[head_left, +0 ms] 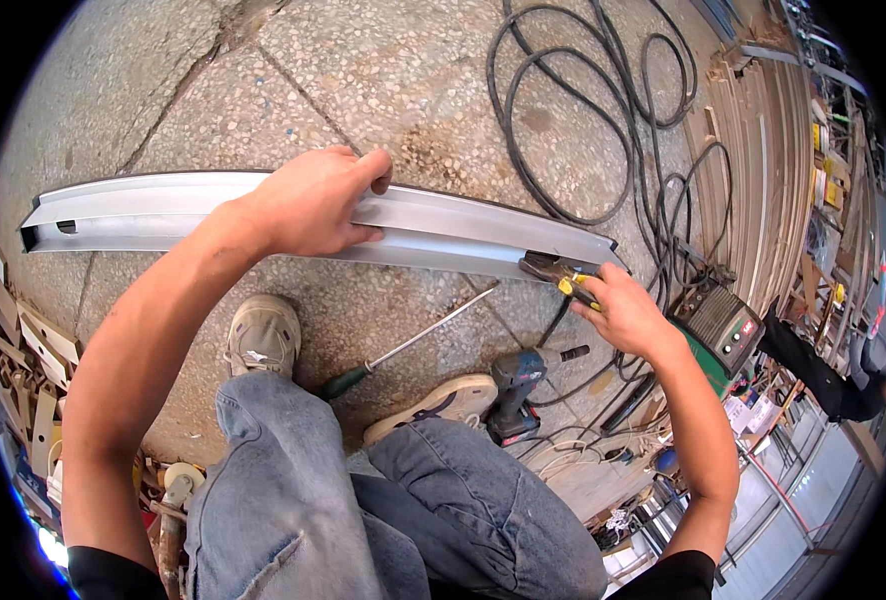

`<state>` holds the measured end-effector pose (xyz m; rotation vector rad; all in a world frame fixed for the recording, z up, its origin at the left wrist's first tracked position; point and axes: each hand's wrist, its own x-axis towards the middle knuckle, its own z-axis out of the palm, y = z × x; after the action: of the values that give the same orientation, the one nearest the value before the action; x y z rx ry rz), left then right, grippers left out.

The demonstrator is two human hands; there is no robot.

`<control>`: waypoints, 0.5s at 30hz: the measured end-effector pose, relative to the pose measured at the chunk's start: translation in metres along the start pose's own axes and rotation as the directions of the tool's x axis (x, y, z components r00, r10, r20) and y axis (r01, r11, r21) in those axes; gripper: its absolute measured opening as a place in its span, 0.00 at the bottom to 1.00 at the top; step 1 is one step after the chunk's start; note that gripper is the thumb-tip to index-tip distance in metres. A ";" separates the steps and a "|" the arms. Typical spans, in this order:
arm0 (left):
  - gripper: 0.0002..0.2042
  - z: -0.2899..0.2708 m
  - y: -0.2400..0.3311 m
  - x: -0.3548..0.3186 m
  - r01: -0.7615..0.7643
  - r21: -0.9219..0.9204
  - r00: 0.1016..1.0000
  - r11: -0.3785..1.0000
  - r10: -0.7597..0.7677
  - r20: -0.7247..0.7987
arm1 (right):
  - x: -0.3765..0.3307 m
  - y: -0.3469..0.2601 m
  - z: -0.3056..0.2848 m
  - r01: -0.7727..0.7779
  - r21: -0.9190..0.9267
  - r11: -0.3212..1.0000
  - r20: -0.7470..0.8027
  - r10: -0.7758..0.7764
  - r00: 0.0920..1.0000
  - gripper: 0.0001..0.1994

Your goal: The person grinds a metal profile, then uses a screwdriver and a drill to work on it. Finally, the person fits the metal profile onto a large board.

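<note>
A long silver metal profile [443, 240] with a channel along it lies across in front of me, just beyond my feet. My left hand [321, 200] is wrapped over its middle, thumb on one side and fingers on the other. Yellow-and-black pliers [565, 279] are gripped in my right hand [625, 308]. Their jaws sit at a dark slot near the profile's right end; whether they bite on anything there is too small to tell. A similar dark cutout shows near the left end. Between my shoes and the profile lies a long screwdriver [408, 343] with a green handle.
A cordless drill [515, 392] stands beside my right shoe. Black cables [653, 140] coil at the far right, near a green welding machine [715, 338]. Long strips [763, 190] are stacked beyond them. Cut pieces [48, 335] pile up at the left. Another person [828, 375] is at the right edge.
</note>
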<state>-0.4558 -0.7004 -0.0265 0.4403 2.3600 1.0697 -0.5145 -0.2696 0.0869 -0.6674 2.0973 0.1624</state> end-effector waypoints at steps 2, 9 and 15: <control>0.24 -0.002 0.003 0.003 0.018 0.001 1.000 1.000 -0.018 0.017 | -0.002 0.006 0.003 0.012 0.026 1.000 -0.018 -0.011 1.000 0.16; 0.24 0.000 0.002 0.002 0.013 0.002 1.000 1.000 -0.013 -0.003 | 0.000 0.008 0.008 0.043 -0.003 0.999 -0.064 -0.043 0.997 0.15; 0.24 0.001 0.001 -0.002 -0.009 -0.001 0.999 1.000 0.009 -0.046 | -0.004 -0.006 0.012 0.008 -0.088 0.996 -0.069 -0.014 0.998 0.13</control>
<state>-0.4534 -0.7007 -0.0259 0.4309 2.3994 1.0961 -0.5015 -0.2690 0.0839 -0.7465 2.1621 0.2286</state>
